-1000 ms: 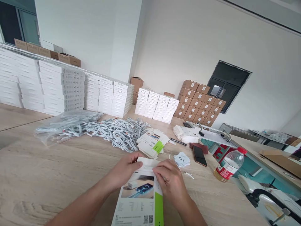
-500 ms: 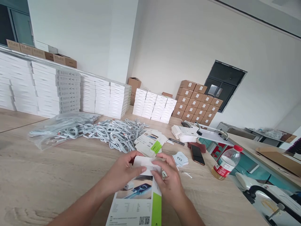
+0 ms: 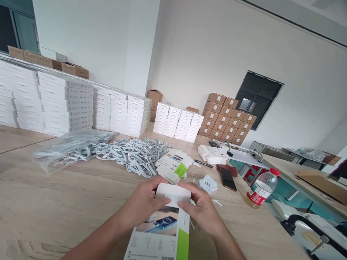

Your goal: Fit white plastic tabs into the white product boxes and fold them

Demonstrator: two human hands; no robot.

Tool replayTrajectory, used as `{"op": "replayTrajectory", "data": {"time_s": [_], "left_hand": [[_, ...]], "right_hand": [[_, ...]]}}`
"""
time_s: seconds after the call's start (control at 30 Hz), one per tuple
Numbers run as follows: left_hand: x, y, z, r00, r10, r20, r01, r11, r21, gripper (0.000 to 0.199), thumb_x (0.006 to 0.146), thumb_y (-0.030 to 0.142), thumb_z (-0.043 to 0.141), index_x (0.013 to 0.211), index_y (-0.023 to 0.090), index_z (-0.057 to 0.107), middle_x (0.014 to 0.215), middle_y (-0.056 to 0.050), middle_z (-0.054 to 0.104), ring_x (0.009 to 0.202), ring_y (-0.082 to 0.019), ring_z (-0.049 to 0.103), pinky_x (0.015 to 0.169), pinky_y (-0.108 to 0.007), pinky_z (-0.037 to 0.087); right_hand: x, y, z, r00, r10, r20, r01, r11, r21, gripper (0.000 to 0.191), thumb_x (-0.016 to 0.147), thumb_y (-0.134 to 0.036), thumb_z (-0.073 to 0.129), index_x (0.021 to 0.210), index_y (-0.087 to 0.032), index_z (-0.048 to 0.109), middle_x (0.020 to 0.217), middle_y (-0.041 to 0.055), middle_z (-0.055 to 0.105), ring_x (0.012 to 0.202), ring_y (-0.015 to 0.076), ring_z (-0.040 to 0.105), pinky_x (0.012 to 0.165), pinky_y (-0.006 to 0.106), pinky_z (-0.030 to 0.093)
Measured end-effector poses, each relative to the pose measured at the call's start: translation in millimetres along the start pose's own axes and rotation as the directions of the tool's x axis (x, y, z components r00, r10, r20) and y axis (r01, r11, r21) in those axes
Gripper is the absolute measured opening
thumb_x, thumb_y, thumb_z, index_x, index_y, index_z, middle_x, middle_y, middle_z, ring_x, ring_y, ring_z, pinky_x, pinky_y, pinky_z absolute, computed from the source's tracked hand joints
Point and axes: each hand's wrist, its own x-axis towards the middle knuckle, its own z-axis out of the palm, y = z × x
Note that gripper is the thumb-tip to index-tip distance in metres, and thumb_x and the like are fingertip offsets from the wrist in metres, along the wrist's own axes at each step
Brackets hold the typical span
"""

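Note:
A printed cardboard box (image 3: pixel 159 240), white with a green strip and a picture of a phone, lies before me at the near edge of the view. Its white end flap (image 3: pixel 175 190) stands toward the far side. My left hand (image 3: pixel 148 198) grips the flap's left side, thumb on the near face and fingers behind. On the right side, my right hand (image 3: pixel 200 204) pinches the same flap with thumb and fingers. Just beyond the hands lies a pile of flat printed box sleeves (image 3: pixel 173 162). What is inside the box cannot be seen.
Grey-white cables (image 3: pixel 132 153) lie heaped beyond, beside a clear bag of cables (image 3: pixel 73 144). White box stacks (image 3: pixel 65 104) line the back. At right are white cards (image 3: pixel 208 183), a phone (image 3: pixel 227 178), a marker (image 3: pixel 204 163) and a red-capped bottle (image 3: pixel 261 187).
My right hand has shifted right along the flap, and its fingers now reach behind the edge. The flap shows wider and flatter between both hands. The box has moved slightly right and nearer.

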Motion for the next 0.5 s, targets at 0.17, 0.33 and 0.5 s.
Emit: {"op": "replayTrajectory", "data": {"time_s": [0.17,0.33,0.5], "left_hand": [[0.1,-1.6,1.4,1.000,0.026,-0.017,-0.025,0.999,0.030,0.012,0.076,0.024,0.066,0.086,0.019,0.062,0.077,0.003,0.059,0.071,-0.015,0.055,0.063,-0.024,0.045],[0.5,-0.8,2.5,0.999,0.026,-0.044,-0.024,0.999,0.037,0.011,0.078,0.025,0.066,0.086,0.019,0.062,0.079,0.002,0.062,0.075,-0.016,0.058,0.067,-0.025,0.047],[0.4,-0.1,4.3,0.999,0.015,-0.051,-0.016,1.000,-0.018,0.012,0.080,0.027,0.065,0.088,0.019,0.063,0.078,0.001,0.062,0.075,-0.017,0.059,0.066,-0.026,0.049]], "right_hand": [[2.1,1.5,0.4,0.995,-0.094,-0.034,0.090,0.990,-0.107,0.034,0.082,-0.028,0.070,0.116,-0.026,0.068,0.104,0.0052,0.068,0.092,0.0207,0.066,0.079,0.033,0.054],[3.0,0.5,-0.2,0.973,-0.229,-0.039,0.209,0.936,-0.284,0.032,0.085,-0.023,0.067,0.117,-0.029,0.069,0.106,0.0047,0.068,0.096,0.0205,0.064,0.084,0.032,0.052],[2.5,-0.6,-0.5,0.970,-0.238,-0.047,0.209,0.919,-0.334,0.031,0.088,-0.024,0.064,0.119,-0.029,0.068,0.107,0.0048,0.068,0.097,0.0203,0.064,0.082,0.031,0.052]]}}
